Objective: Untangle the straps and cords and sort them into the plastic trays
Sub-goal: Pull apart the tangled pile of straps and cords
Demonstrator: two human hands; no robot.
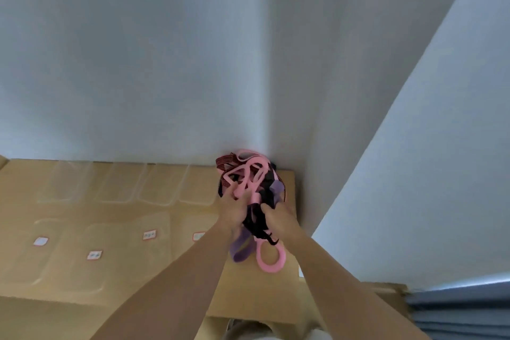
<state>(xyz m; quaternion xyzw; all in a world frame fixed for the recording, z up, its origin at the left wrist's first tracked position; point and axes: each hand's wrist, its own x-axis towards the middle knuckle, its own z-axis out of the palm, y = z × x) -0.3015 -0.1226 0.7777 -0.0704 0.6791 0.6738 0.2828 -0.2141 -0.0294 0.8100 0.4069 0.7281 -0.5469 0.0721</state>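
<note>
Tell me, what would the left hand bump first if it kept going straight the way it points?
The left hand is gripping the tangle of straps, so it would just push that. Behind the tangle probably comes the wall, though depth is hard to judge.

Wooden table (pixel 262 294) against white wall (pixel 138 63); blue curtain (pixel 463 312) right

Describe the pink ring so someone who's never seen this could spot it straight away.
At the table's right end, by the wall corner, the left hand and right hand grip a tangle. Below them dangles the pink ring, right of a purple strap: the only round loop hanging free.
</note>
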